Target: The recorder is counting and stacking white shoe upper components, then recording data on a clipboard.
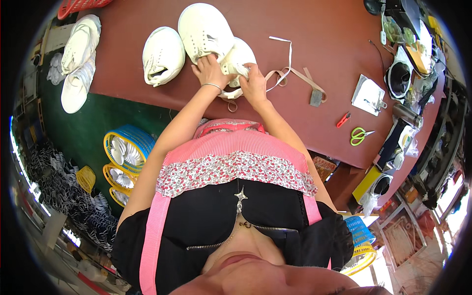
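Observation:
A white sneaker [239,53] lies under my two hands near the table's front edge, partly covered by them. My left hand [212,73], with a bracelet at its wrist, has its fingers curled at the shoe opening and its thumb against the upper. At the collar on the other side, my right hand [252,86] pinches a white edge of the same shoe. A larger-looking white sneaker [204,29] touches it just beyond my left fingers. Further left stands another white sneaker [163,54]. A thin white strip [290,54] trails on the table right of my right hand.
On the red-brown table [339,39] lie a tan strap [307,78], a red-handled tool [343,119], green scissors [360,136] and a clipboard [368,96]. More white shoes [81,44] sit at far left. Baskets [129,147] stand below left; clutter lines the right edge.

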Demonstrator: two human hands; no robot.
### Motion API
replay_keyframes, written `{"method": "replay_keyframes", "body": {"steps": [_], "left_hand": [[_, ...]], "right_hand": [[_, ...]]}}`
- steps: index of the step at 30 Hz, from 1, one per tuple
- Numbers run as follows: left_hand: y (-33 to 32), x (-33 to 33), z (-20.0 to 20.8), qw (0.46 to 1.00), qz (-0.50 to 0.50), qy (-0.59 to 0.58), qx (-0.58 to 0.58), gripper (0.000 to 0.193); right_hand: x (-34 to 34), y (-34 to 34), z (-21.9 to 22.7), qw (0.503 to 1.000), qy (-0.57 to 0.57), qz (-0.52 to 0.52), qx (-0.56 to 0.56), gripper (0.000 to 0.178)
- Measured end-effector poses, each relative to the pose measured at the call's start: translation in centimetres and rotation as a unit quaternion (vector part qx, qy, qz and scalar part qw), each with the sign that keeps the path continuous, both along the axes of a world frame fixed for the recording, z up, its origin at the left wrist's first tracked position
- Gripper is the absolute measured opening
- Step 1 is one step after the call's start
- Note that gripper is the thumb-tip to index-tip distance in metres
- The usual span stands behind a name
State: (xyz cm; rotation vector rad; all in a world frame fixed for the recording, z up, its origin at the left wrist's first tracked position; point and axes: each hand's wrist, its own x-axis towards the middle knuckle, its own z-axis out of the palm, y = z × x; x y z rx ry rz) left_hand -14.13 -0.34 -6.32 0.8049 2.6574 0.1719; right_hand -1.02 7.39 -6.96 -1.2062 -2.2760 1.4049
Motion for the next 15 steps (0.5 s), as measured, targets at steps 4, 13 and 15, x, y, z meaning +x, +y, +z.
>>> {"method": "replay_keyframes", "body": {"steps": [4, 13, 15], "left_hand": [[0.9, -0.5, -2.3, 0.998, -0.02, 0.037, -0.057, 0.084], [-3.8, -3.2, 7.2, 0.968, -0.093, -0.025, 0.232, 0.033], [-5.8, -1.1, 10.6, 0.958, -0.215, -0.026, 0.188, 0.033]], "right_hand": [[0.0, -1.5, 0.7, 0.999, 0.038, 0.014, 0.009, 0.042], [2.1, 0.2, -1.6, 0.985, 0.108, 0.009, -0.135, 0.043], [2.4, 1.0, -0.5, 0.88, 0.158, -0.113, -0.434, 0.035]]}}
